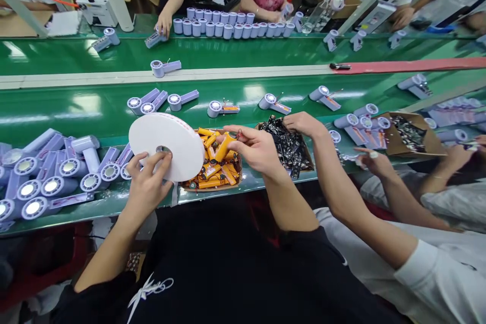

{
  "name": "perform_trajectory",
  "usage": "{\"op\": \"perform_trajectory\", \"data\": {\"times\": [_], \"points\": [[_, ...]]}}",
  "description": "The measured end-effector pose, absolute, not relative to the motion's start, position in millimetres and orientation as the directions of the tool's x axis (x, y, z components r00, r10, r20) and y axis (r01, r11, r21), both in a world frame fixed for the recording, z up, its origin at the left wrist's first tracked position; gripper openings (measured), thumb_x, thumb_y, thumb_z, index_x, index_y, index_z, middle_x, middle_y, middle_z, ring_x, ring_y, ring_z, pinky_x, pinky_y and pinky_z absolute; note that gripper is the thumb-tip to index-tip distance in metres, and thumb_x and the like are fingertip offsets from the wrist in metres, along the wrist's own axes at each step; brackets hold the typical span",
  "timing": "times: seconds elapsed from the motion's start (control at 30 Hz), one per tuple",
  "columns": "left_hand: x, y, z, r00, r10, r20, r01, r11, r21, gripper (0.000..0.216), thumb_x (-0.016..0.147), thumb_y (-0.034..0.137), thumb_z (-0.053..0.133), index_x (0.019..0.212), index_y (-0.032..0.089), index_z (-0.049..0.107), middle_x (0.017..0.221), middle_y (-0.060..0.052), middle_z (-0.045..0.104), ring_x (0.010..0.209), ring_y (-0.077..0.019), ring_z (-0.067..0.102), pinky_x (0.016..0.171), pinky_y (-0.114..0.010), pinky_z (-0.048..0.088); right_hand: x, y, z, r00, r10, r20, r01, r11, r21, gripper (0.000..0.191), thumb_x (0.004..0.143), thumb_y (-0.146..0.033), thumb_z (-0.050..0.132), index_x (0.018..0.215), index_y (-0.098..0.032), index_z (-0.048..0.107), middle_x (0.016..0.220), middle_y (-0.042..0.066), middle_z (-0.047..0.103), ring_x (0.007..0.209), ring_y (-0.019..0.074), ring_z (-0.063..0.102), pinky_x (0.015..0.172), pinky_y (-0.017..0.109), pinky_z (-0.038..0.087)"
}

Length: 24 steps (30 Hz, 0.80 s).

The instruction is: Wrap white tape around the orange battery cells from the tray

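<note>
Tape reel (167, 146): my left hand (146, 185) had its grip clamped at the hub, keeping it upright; my right hand (255, 149) pinched an orange battery (223, 147) above the tray (212, 188).

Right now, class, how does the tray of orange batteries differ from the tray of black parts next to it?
The orange batteries are bright, fat cylinders; the black parts are dark, flat pieces. The right hand holds one battery above its tray, while a neighbour's hand reaches over the black parts. Both trays sit at the green belt's near edge.
</note>
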State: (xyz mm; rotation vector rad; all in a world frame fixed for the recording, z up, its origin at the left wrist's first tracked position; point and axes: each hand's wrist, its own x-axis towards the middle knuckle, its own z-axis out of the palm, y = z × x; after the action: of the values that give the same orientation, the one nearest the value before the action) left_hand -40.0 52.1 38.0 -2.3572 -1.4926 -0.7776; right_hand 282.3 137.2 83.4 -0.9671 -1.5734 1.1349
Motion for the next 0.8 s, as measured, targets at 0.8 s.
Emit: {"op": "perform_trajectory", "data": {"times": [0.8], "points": [[17.5,35.3,47.9,0.194,0.799,0.569,0.924,-0.343,0.168,0.099,0.089,0.034,0.082,0.175,0.035,0.034,0.136,-0.015,0.073,0.124,-0.0424,0.05,0.116,-0.069,0.027,212.2,114.5,50.1,0.335,0.922,0.195,-0.339,0.311,-0.888,0.077,0.088,-0.06,0.085,0.152,-0.03,0.053,0.138,0.014,0.078,0.131,0.03,0.077,0.108,0.048,0.067]]}}
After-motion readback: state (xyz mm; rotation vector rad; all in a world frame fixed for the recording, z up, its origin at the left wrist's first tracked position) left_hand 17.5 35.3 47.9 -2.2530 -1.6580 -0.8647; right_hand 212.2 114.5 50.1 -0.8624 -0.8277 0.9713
